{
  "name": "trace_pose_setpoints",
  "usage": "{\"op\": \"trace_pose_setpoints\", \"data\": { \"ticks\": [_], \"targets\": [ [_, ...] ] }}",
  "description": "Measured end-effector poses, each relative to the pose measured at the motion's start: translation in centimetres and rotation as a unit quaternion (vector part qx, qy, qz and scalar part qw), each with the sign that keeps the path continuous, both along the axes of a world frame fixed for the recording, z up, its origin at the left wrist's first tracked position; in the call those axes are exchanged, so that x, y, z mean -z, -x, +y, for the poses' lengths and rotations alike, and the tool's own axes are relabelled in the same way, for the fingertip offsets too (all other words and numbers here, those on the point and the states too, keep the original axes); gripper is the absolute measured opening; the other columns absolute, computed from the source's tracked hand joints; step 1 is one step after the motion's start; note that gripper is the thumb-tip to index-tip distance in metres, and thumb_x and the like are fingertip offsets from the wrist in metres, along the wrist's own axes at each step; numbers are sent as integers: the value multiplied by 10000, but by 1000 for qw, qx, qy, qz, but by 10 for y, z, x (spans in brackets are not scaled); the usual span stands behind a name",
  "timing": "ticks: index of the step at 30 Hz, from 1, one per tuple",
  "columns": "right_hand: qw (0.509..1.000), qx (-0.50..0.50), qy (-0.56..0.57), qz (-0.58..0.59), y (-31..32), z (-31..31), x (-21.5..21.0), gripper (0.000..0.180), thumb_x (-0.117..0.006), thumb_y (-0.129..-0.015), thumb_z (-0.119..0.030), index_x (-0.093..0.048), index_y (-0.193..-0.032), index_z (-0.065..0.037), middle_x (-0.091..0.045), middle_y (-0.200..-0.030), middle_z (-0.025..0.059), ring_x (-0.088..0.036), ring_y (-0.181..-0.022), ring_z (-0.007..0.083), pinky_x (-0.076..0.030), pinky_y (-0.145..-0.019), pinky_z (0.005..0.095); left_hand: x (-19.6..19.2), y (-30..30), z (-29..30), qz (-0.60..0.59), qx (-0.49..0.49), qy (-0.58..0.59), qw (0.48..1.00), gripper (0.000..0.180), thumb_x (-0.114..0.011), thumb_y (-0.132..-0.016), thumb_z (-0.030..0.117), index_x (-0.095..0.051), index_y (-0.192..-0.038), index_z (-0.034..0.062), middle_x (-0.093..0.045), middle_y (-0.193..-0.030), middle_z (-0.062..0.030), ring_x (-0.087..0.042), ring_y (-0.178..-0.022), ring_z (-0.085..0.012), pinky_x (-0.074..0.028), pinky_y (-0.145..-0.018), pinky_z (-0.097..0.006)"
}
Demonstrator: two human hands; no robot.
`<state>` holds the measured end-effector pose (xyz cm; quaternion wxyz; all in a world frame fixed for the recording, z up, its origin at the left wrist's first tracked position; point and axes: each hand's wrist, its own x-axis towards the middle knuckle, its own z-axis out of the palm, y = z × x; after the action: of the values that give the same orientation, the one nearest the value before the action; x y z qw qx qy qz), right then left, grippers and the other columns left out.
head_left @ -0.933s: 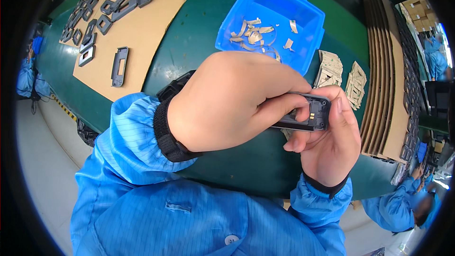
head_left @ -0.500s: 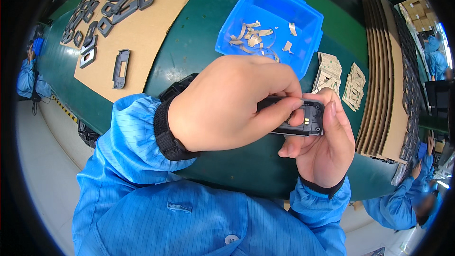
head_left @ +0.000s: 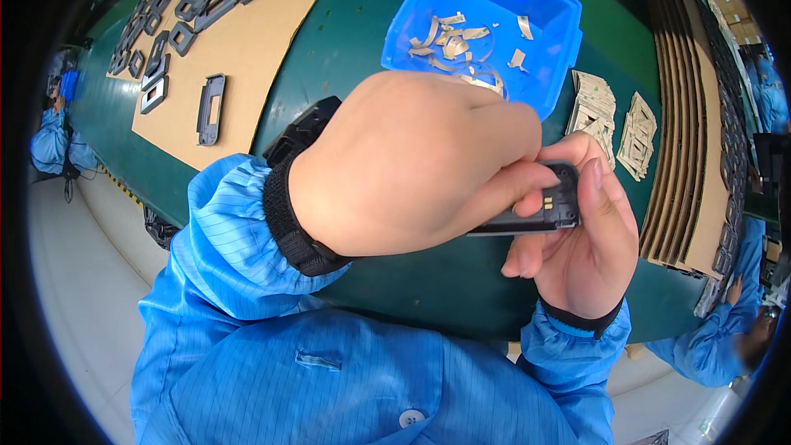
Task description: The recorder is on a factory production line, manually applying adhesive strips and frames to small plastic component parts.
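Observation:
Over the near middle of the green table, my right hand (head_left: 589,235) holds a small black plastic housing (head_left: 562,208) between thumb and fingers. Two small gold contacts show inside it. My left hand (head_left: 412,165) reaches across from the left, back of the hand up, its thumb and fingers pinched on the housing's upper edge. That hand covers much of the housing's left part, and whether a smaller piece lies between its fingertips is hidden. A black band circles my left wrist.
Beyond my hands stands a blue bin (head_left: 568,41) with curled paper strips (head_left: 453,45). Right of it lie stacks of pale cut-out sheets (head_left: 638,136), then upright cardboard layers (head_left: 680,132). Several black frames (head_left: 210,110) rest on cardboard (head_left: 185,128) at left. Other people work at both sides.
The view has shifted slightly, so the bin and sheets appear farther right and higher. Both hands and the housing sit a little farther right in view, with the same grip.

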<state>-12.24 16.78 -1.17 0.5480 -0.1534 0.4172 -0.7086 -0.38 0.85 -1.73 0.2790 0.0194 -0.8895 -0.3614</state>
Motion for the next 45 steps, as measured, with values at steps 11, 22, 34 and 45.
{"op": "trace_pose_setpoints", "data": {
  "ticks": [11,22,34,45],
  "targets": [
    [995,-1,59,-77,9,1,1,387,-318,-1103,-302,-456,-1182,51,-641,-942,239,-626,-511,221,-601,-487,340,-12,-2,-5,-62,38,-366,928,329,-533,-1054,207,-711,-878,-6,-720,-759,-53,-611,-630,-93,-451,-572,-226],
    [978,21,78,-192,10,4,3,415,-254,-1114,-304,-481,-1191,34,-645,-955,205,-637,-550,209,-642,-528,359,-23,-11,-13,-116,-8,-457,882,454,-451,-1080,337,-731,-935,10,-737,-794,-74,-586,-614,-81,-406,-561,-205],
    [965,92,110,220,-5,-3,-4,581,-714,-928,-195,-448,-1412,-16,-558,-1230,148,-651,-798,179,-569,-772,323,-15,-6,-6,88,-69,-56,992,39,-657,-917,20,-672,-891,-5,-661,-751,-94,-627,-635,-184,-481,-590,-291],
    [376,215,41,900,-32,56,-18,228,-715,-710,-158,-751,-935,-144,-695,-979,2,-604,-925,172,-428,-1029,457,-18,-15,26,3,65,-107,992,79,-641,-919,42,-693,-935,-13,-654,-751,-98,-592,-593,-158,-465,-550,-279]
  ]
}}
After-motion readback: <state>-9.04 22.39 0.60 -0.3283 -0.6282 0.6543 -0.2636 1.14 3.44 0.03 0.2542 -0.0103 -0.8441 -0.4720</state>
